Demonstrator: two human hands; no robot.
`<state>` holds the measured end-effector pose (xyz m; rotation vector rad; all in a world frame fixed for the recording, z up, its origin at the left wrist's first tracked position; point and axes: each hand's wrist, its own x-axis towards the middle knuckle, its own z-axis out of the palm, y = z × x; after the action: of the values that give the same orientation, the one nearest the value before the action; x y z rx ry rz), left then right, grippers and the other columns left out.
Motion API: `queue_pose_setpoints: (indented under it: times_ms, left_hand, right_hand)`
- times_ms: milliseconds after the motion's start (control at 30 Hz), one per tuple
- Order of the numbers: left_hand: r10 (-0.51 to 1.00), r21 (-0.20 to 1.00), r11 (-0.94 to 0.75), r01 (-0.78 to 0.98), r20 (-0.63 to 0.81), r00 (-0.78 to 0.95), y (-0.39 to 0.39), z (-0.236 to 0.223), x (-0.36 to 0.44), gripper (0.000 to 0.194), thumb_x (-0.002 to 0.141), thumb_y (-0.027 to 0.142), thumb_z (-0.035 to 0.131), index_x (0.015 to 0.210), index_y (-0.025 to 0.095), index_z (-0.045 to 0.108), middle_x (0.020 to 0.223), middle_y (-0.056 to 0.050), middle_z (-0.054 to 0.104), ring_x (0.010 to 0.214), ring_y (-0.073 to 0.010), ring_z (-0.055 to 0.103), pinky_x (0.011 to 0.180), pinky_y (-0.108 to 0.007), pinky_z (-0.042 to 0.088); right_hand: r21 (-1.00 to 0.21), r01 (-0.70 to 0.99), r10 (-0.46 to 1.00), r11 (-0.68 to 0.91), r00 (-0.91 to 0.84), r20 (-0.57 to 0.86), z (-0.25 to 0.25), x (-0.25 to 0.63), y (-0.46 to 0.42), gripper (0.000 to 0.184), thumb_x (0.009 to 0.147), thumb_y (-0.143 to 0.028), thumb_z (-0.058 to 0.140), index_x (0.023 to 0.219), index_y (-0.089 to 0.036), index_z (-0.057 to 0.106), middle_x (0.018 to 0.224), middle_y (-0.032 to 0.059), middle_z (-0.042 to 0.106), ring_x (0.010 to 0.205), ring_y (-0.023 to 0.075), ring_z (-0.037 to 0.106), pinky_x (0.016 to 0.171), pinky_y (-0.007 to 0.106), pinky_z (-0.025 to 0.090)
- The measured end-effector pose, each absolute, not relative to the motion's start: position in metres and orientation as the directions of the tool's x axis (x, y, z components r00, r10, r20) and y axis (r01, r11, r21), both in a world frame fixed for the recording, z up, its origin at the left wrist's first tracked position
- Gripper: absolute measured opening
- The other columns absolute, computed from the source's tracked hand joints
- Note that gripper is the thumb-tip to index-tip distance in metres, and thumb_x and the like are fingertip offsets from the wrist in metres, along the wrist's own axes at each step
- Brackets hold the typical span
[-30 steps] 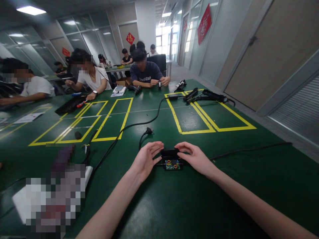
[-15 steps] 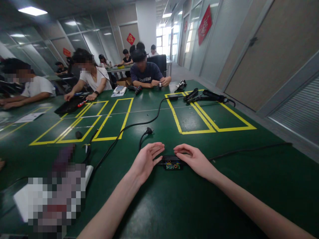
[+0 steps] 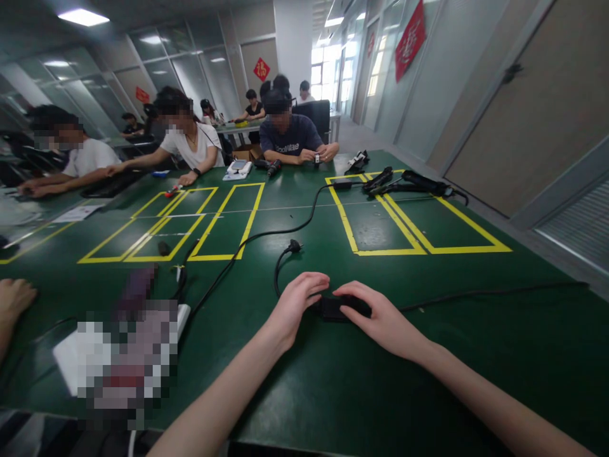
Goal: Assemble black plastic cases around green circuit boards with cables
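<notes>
- R hand [image 3: 380,317] curved round the R end of the black box [image 3: 332,310], thumb on it; L hand [image 3: 297,304] cupped its L end. Couldn't tell if either was clamped.
- Box lay on near side of green table [image 3: 304,393], btwn the 2 hands.
- Step: prob. closing box; next move likely called for aligning edges, pressing evenly.
- Vs 0.5 s earlier: circuit board was exposed; now hidden.

Yellow tape outlines [image 3: 390,252] on the green table [image 3: 304,393], a drill [image 3: 274,167] near a white device [image 3: 238,169]
</notes>
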<state>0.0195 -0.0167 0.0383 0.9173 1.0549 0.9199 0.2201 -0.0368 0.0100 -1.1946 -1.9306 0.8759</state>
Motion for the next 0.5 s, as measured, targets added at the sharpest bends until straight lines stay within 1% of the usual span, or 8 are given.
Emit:
queue_pose_setpoints:
  times_ms: [100,167,233,300,333,367,433,500]
  left_hand:
    - [0.977,0.991,0.131,0.028,-0.134,0.165,-0.016,0.041,0.028,0.010,0.093,0.029,0.064,0.096,0.023,0.071,0.118,-0.006,0.076,0.125,-0.0281,0.064,0.114,-0.043,0.045]
    - [0.989,0.988,-0.026,0.149,0.003,0.149,-0.014,0.045,0.035,0.015,0.090,0.028,0.068,0.104,0.022,0.071,0.121,-0.007,0.074,0.122,-0.0285,0.065,0.114,-0.042,0.045]
    - [0.966,0.954,-0.200,0.224,0.154,0.206,-0.011,0.054,0.043,0.022,0.091,0.027,0.067,0.111,0.020,0.071,0.126,-0.009,0.072,0.123,-0.0287,0.064,0.113,-0.041,0.046]
    - [0.924,0.918,-0.301,0.258,0.215,0.315,-0.007,0.066,0.049,0.020,0.090,0.026,0.065,0.107,0.019,0.073,0.117,-0.009,0.075,0.113,-0.0275,0.067,0.106,-0.038,0.050]
    - [0.898,0.917,-0.321,0.237,0.216,0.382,-0.005,0.073,0.051,0.017,0.093,0.027,0.061,0.102,0.018,0.074,0.108,-0.008,0.076,0.105,-0.0262,0.069,0.101,-0.037,0.052]
    - [0.861,0.927,-0.327,0.182,0.213,0.461,-0.004,0.079,0.053,0.021,0.095,0.028,0.057,0.098,0.017,0.074,0.101,-0.007,0.077,0.099,-0.0253,0.070,0.096,-0.035,0.054]
    - [0.784,0.944,-0.327,0.046,0.243,0.571,-0.001,0.090,0.055,0.025,0.097,0.028,0.053,0.099,0.016,0.074,0.105,-0.008,0.077,0.102,-0.0253,0.070,0.098,-0.035,0.054]
    - [0.729,0.951,-0.300,-0.074,0.278,0.625,0.000,0.095,0.057,0.027,0.097,0.034,0.055,0.101,0.014,0.073,0.110,-0.011,0.077,0.105,-0.0264,0.070,0.099,-0.037,0.053]
  right_hand:
    - [-0.839,0.414,0.924,0.354,-0.295,0.244,0.021,0.217,-0.031,0.018,0.093,-0.031,0.058,0.103,-0.023,0.071,0.107,0.0074,0.074,0.103,0.0252,0.070,0.097,0.043,0.056]
    - [-0.857,0.377,0.920,0.352,-0.310,0.242,0.032,0.213,-0.027,0.017,0.093,-0.033,0.058,0.096,-0.022,0.071,0.100,0.0066,0.075,0.096,0.0245,0.070,0.092,0.041,0.057]
    - [-0.884,0.329,0.912,0.332,-0.350,0.212,0.044,0.207,-0.022,0.018,0.091,-0.035,0.059,0.088,-0.021,0.070,0.092,0.0059,0.075,0.089,0.0235,0.070,0.086,0.038,0.058]
    - [-0.920,0.265,0.906,0.289,-0.387,0.173,0.055,0.202,-0.019,0.021,0.088,-0.037,0.060,0.080,-0.020,0.069,0.083,0.0051,0.074,0.080,0.0222,0.069,0.077,0.035,0.059]
    - [-0.936,0.225,0.905,0.271,-0.392,0.168,0.059,0.200,-0.017,0.021,0.086,-0.038,0.061,0.079,-0.020,0.070,0.080,0.0049,0.074,0.078,0.0220,0.069,0.073,0.034,0.058]
    - [-0.947,0.184,0.903,0.263,-0.391,0.175,0.062,0.199,-0.015,0.021,0.085,-0.038,0.062,0.079,-0.019,0.070,0.080,0.0049,0.074,0.078,0.0222,0.069,0.071,0.033,0.058]
    - [-0.955,0.108,0.900,0.276,-0.377,0.217,0.066,0.199,-0.013,0.021,0.081,-0.038,0.064,0.081,-0.019,0.073,0.082,0.0058,0.075,0.081,0.0235,0.070,0.070,0.033,0.058]
    - [-0.955,0.057,0.894,0.290,-0.371,0.249,0.066,0.201,-0.011,0.018,0.077,-0.035,0.068,0.082,-0.018,0.074,0.082,0.0062,0.075,0.081,0.0238,0.071,0.069,0.033,0.058]
